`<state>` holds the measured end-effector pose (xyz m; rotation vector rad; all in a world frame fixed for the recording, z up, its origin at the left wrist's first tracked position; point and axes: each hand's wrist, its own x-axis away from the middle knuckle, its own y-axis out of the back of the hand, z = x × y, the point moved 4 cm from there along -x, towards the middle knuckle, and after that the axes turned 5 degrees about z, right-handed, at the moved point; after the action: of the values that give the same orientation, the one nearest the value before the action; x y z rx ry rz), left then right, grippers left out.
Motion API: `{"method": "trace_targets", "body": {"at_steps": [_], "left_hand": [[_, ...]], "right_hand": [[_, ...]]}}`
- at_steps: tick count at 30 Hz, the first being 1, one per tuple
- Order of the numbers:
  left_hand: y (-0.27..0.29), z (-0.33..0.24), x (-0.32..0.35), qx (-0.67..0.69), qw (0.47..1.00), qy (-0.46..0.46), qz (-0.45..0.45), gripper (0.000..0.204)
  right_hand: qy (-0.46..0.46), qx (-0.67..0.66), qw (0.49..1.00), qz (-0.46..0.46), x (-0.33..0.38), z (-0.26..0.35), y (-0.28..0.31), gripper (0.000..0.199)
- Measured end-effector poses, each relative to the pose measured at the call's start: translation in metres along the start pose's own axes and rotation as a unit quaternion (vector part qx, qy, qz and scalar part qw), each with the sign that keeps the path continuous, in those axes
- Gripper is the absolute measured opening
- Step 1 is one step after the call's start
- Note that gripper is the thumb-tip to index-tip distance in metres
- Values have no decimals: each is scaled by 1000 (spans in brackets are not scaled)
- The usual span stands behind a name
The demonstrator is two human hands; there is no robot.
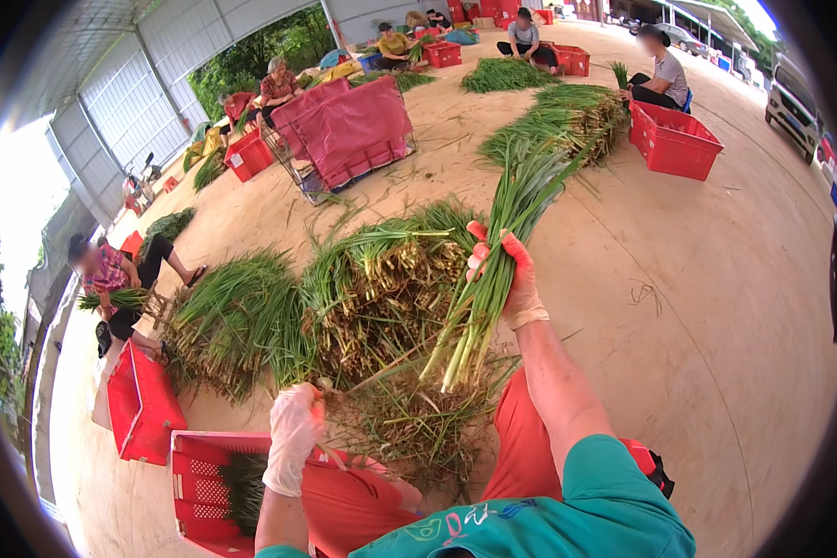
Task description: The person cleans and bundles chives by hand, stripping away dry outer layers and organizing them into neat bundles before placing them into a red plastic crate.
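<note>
My right hand, in a pale glove with orange-red fingertips, is closed around a bunch of long green chives. Their pale stem ends point down toward me, and the leaves stretch up and away. Lower left, my left hand, gloved the same way, is closed with its fingers curled; what sits in them is too small to make out. Just beyond it lies a litter of trimmed leaves and dry roots. A large heap of chives with brown root ends toward me lies past the litter.
A red crate holding greens stands at my lower left, with another red crate beside it. More chives are heaped to the left. A cart with dark red cloth stands ahead. Several people sit around among heaps and crates.
</note>
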<state>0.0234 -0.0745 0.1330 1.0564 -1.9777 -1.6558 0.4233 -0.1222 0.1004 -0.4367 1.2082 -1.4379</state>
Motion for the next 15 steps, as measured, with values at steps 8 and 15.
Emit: {"method": "trace_targets", "body": {"at_steps": [8,15], "left_hand": [[-20,-115,-54,392,908,-145,30,47],[-27,-139,-84,192,951,-234,-62,48]], "right_hand": [[-82,-5,997,-2,4,-36,-21,61],[-167,-38,983,66,10,-63,-52,72]]}}
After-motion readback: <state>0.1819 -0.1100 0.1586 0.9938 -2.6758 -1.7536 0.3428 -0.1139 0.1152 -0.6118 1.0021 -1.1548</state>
